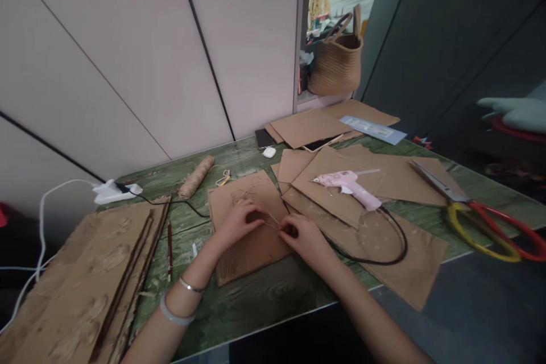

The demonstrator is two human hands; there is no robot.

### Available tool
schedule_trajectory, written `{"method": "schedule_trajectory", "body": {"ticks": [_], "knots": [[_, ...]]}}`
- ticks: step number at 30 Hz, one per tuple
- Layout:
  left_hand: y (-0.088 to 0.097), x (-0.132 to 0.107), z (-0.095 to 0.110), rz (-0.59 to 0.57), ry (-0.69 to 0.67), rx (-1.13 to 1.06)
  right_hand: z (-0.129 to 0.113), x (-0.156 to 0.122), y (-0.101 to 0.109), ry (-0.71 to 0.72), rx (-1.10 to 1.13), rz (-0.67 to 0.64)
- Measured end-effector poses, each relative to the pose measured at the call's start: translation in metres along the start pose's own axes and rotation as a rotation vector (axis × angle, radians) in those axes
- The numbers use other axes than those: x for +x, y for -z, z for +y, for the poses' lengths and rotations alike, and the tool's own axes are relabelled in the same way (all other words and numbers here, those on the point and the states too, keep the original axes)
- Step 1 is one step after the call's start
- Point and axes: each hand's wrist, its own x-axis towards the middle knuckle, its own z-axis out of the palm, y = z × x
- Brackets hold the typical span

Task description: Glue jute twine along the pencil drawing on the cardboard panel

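Note:
A thin strand of light twine (pixel 272 217) runs between my two hands, above a brown cardboard piece (pixel 256 256) on the table. My left hand (pixel 239 223), with a bangle and a bracelet on its wrist, is closed with its fingers curled at one part of the strand. My right hand (pixel 303 234) pinches the strand between thumb and fingertips. More loose twine lies tangled on the upper part of the cardboard. A roll of twine (pixel 196 177) rests on its side behind it, to the left.
A pink glue gun (pixel 347 185) lies on cardboard sheets (pixel 403 244) at right. Large scissors (pixel 464 205) overhang the table edge. Torn cardboard (pixel 85 273) and a red pencil-like stick (pixel 169 250) lie left, near a white power strip (pixel 116 191). A gloved-looking hand shape (pixel 516 111) shows far right.

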Motion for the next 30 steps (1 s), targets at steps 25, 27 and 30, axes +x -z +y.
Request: {"method": "schedule_trajectory", "body": {"ticks": [25, 27, 30], "knots": [[-0.053, -0.059, 0.052, 0.033, -0.030, 0.674, 0.007, -0.013, 0.009, 0.081, 0.097, -0.015], [-0.053, -0.056, 0.056, 0.059, -0.016, 0.675, 0.007, -0.014, 0.010, 0.079, 0.119, 0.005], [-0.052, -0.052, 0.062, 0.130, 0.006, 0.661, 0.009, -0.016, 0.011, 0.086, 0.135, 0.015]]}}
